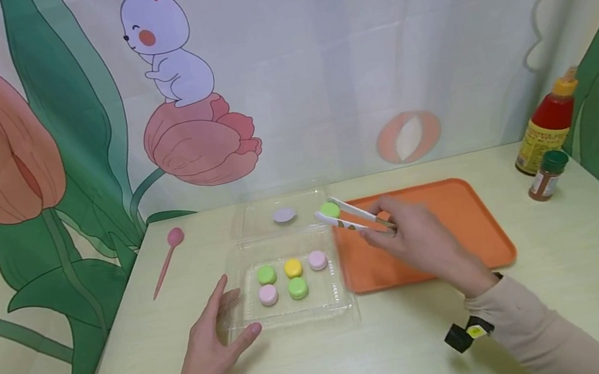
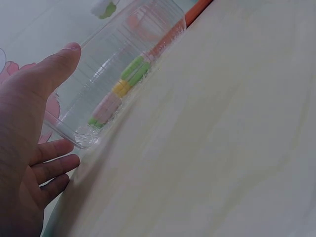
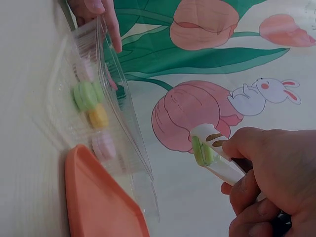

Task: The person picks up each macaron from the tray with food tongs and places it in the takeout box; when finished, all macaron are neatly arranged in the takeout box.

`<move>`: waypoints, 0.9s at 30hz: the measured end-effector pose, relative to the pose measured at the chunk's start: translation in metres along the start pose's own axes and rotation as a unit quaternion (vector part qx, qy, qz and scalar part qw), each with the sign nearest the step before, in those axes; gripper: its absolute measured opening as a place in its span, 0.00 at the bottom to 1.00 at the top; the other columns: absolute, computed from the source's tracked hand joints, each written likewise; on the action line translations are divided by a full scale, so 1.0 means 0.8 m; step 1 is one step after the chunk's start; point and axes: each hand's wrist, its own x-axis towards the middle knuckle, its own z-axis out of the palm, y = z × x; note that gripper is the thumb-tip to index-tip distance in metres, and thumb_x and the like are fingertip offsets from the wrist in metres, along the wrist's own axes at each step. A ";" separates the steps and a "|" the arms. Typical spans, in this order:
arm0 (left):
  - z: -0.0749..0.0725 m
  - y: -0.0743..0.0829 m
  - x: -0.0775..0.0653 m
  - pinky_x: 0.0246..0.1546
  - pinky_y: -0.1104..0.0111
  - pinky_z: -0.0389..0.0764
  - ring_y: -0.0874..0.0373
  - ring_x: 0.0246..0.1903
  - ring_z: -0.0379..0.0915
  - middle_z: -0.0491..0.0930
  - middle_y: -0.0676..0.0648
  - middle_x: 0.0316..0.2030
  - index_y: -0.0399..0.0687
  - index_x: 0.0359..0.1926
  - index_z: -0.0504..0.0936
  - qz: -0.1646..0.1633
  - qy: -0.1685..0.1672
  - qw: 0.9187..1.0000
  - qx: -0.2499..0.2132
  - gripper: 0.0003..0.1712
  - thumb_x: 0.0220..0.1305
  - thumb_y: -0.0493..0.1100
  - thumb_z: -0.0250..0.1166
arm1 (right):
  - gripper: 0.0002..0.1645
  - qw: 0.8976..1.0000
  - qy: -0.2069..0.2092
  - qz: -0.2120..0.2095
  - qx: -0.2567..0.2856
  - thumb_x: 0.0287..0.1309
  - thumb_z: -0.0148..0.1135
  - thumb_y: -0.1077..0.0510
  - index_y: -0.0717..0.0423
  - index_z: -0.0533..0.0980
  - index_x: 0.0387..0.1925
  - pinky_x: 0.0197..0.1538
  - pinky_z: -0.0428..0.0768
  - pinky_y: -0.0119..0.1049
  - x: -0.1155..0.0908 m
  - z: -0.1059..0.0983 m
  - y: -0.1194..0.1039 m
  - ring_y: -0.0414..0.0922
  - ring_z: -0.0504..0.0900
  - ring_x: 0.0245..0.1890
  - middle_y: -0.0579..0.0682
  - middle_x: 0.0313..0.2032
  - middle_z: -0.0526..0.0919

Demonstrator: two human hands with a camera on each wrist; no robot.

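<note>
My right hand [image 1: 413, 234] grips white tongs [image 1: 354, 214] with a green macaron [image 1: 330, 210] pinched at their tips. The tongs are raised beside the clear plastic box [image 1: 292, 314], near the tray's left edge. In the box lie several macarons: a yellow one [image 1: 293, 268], green ones and pale pink ones. At the box's left side my left hand [image 1: 210, 350] is spread, thumb and fingers apart, holding nothing. The left wrist view shows its thumb [image 2: 61, 64] in front of the box wall; whether it touches cannot be told.
An orange tray [image 1: 424, 245] lies right of the box. A pink spoon [image 1: 169, 260] rests at the far left. The sauce bottle [image 1: 546, 127] and a green-lidded spice jar [image 1: 548, 175] stand at the back right. A pale oval [image 1: 284, 215] shows through the box lid.
</note>
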 end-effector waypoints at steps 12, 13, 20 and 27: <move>0.000 0.000 0.000 0.82 0.38 0.59 0.43 0.80 0.68 0.77 0.45 0.77 0.60 0.92 0.51 0.001 0.000 1.000 0.000 0.65 0.66 0.58 0.82 | 0.15 0.999 -0.034 -0.038 -0.019 0.72 0.76 0.48 0.52 0.80 0.46 0.19 0.58 0.30 -0.009 0.023 -0.019 0.34 0.59 0.14 0.39 0.16 0.68; 0.000 -0.001 0.000 0.82 0.38 0.59 0.43 0.80 0.68 0.77 0.45 0.77 0.60 0.92 0.51 0.002 0.000 1.000 -0.001 0.65 0.67 0.57 0.82 | 0.15 0.998 -0.039 -0.038 -0.026 0.73 0.76 0.47 0.52 0.80 0.45 0.19 0.58 0.30 -0.010 0.024 -0.020 0.34 0.59 0.14 0.38 0.16 0.67; -0.001 -0.002 0.000 0.82 0.39 0.60 0.43 0.80 0.68 0.77 0.44 0.77 0.59 0.92 0.51 0.005 0.002 1.000 -0.002 0.65 0.67 0.58 0.82 | 0.16 0.995 -0.082 -0.024 -0.046 0.73 0.75 0.46 0.51 0.80 0.48 0.19 0.62 0.30 -0.014 0.029 -0.029 0.35 0.63 0.14 0.38 0.16 0.70; 0.001 -0.003 0.000 0.82 0.38 0.59 0.42 0.80 0.67 0.76 0.44 0.77 0.60 0.92 0.51 0.003 0.002 1.000 -0.002 0.64 0.67 0.58 0.82 | 0.15 0.989 -0.107 -0.043 -0.092 0.71 0.76 0.48 0.53 0.82 0.48 0.21 0.65 0.31 -0.017 0.031 -0.038 0.36 0.65 0.16 0.39 0.20 0.77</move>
